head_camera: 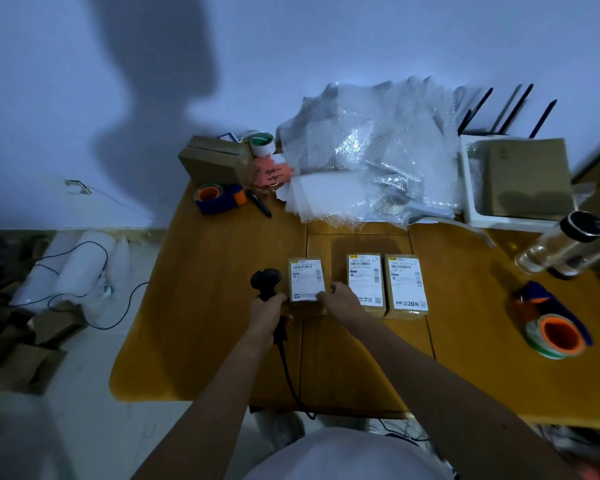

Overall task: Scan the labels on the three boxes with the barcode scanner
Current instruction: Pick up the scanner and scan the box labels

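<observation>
Three small cardboard boxes with white shipping labels lie in a row on the wooden table (pixel 201 306). The left box (pixel 305 280) sits apart from the middle box (pixel 365 282) and the right box (pixel 405 284), which touch each other. My left hand (pixel 269 313) grips the handle of the black barcode scanner (pixel 265 279), whose head stands just left of the left box. My right hand (pixel 342 299) holds the near right corner of the left box. The scanner's black cable (pixel 288 372) runs back over the table's front edge.
Bubble wrap (pixel 371 157) is piled at the back. A tape dispenser (pixel 219 199), a pen (pixel 260 203) and a brown carton (pixel 215 161) sit at back left. A white tray (pixel 468 188), a clear bottle (pixel 561 247) and another tape dispenser (pixel 555 327) stand on the right.
</observation>
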Available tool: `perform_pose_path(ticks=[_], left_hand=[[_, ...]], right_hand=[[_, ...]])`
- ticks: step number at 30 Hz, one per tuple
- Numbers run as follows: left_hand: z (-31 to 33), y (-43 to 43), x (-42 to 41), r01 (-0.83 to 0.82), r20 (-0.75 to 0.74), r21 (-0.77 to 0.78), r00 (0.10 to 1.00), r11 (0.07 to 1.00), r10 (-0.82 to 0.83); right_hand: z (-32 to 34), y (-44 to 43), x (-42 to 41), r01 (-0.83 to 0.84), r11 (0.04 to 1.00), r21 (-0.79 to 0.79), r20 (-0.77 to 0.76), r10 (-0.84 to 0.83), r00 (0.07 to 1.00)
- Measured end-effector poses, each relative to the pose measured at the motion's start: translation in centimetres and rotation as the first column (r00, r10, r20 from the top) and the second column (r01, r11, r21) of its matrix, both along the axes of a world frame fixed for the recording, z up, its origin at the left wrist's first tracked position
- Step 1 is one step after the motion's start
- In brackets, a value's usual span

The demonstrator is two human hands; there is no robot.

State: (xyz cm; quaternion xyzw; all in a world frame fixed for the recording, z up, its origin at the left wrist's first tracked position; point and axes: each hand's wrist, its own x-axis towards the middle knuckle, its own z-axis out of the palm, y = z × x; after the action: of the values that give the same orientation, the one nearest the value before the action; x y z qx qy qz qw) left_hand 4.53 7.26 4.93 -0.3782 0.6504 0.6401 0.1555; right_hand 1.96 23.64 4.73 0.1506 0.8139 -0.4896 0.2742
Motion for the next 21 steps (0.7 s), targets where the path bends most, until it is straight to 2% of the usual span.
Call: perform_pose_path(ticks=[6,13,21], left_hand=[[-0.7,-0.4,1.1,-0.015,0.042,-0.022,0.999,1.0,0.016],[-0.7,-0.6,1.7,-0.031,0.056,0.0,0.998,1.0,0.031],[1.9,-0.3,0.4,-0.035,-0.024,0.051,0.999,0.998,0.036]], right_hand=[[-0.6,-0.7,0.6,-0.076,0.996,-0.039,0.034,0.077,0.996],[-0.3,-1.2,0.1,-0.043,0.997,-0.07,-0.07,0.038,0.997],[1.4,1.4,-0.5,0.022,0.972,-0.233,-0.025,-0.028,0.999]])
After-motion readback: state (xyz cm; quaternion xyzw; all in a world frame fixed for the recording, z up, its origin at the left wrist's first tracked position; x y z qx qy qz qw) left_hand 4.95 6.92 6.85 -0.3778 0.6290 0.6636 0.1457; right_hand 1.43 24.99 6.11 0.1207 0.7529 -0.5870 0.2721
